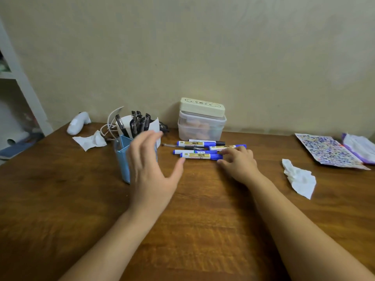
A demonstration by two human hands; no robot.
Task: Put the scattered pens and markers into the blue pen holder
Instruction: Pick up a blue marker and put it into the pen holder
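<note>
Both hands spread, left hand (150, 169) before penless blue pen holder (122, 159), right hand (240, 162) touching markers (199, 151).

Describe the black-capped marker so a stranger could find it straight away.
Start at the clear box against the wall. Just in front of it lies a cluster of markers. The black-capped marker is the rearmost one, nearest the box; the others show only blue ends.
</note>
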